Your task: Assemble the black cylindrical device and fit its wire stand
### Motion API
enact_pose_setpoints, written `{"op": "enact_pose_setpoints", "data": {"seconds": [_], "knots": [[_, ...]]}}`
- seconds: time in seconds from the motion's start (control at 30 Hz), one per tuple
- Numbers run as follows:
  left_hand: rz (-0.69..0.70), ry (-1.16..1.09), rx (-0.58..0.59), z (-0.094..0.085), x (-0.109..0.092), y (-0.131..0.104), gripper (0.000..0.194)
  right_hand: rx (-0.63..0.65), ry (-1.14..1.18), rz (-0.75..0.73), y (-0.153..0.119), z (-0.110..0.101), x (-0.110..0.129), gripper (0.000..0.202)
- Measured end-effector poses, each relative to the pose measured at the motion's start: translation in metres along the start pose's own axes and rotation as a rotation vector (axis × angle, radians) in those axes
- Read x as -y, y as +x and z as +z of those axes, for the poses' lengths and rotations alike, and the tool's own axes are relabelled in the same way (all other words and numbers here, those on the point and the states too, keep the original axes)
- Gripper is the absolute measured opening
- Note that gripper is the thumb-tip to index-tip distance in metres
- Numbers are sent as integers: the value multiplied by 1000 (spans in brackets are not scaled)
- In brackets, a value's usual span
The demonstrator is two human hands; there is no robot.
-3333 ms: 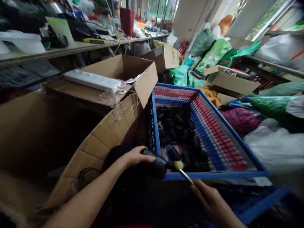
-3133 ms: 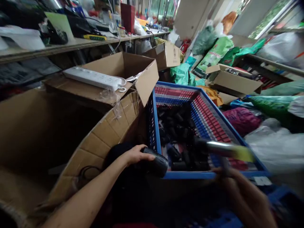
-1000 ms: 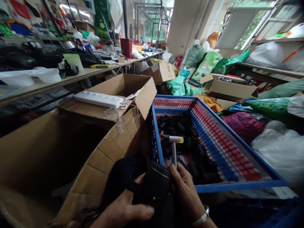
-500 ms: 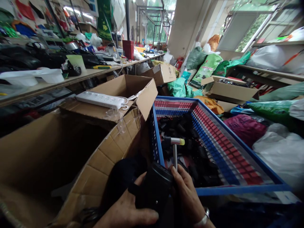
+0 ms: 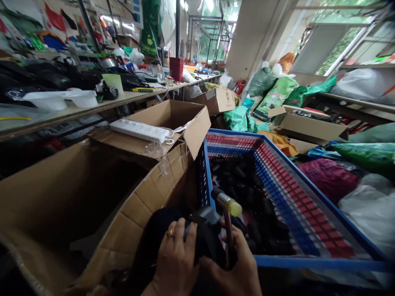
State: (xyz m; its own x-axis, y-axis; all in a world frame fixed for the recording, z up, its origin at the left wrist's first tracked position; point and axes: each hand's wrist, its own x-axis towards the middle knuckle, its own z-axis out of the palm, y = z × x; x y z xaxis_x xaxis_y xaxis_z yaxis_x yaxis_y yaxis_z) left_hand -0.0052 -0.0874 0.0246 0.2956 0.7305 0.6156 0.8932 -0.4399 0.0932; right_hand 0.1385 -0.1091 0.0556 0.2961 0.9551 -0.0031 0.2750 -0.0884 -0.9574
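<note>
My left hand [image 5: 177, 259], with a ring on one finger, is closed over a black plastic housing [image 5: 207, 236], its fingers bent across the top. The housing's exact kind cannot be made out. My right hand [image 5: 239, 263] is closed around the handle of a mallet [image 5: 227, 202], with its thumb side close against the housing. The mallet's head stands above that hand, one end black, the other yellow. Just beyond it, many black plastic parts [image 5: 247, 181] lie in a blue plastic crate [image 5: 308, 259] lined with striped woven sheet.
An open cardboard box [image 5: 148, 197] stands at the left, with a power strip [image 5: 140, 130] on a flap beyond it. A cluttered workbench [image 5: 129, 96] runs along the left. Filled bags [image 5: 328, 174] and another carton [image 5: 308, 123] lie right of the crate.
My left hand has moved from the housing's side to its top, and the housing has turned. The mallet has tilted, its yellow end now lower and nearer me. The view has shifted slightly.
</note>
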Motion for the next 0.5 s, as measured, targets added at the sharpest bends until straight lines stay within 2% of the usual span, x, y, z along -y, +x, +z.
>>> {"op": "enact_pose_setpoints", "data": {"seconds": [0.1,0.27,0.4,0.5], "knots": [[35,-77,36,-8,5,-2,65,59,31,45,9,-2,6,65],[27,-301,11,-19,10,-9,62,240,317,181,28,-31,20,69],[100,-400,-106,-24,6,-6,51,359,534,344,29,-47,23,88],[156,-407,-224,-27,3,2,34,388,486,306,23,-56,23,88]]}}
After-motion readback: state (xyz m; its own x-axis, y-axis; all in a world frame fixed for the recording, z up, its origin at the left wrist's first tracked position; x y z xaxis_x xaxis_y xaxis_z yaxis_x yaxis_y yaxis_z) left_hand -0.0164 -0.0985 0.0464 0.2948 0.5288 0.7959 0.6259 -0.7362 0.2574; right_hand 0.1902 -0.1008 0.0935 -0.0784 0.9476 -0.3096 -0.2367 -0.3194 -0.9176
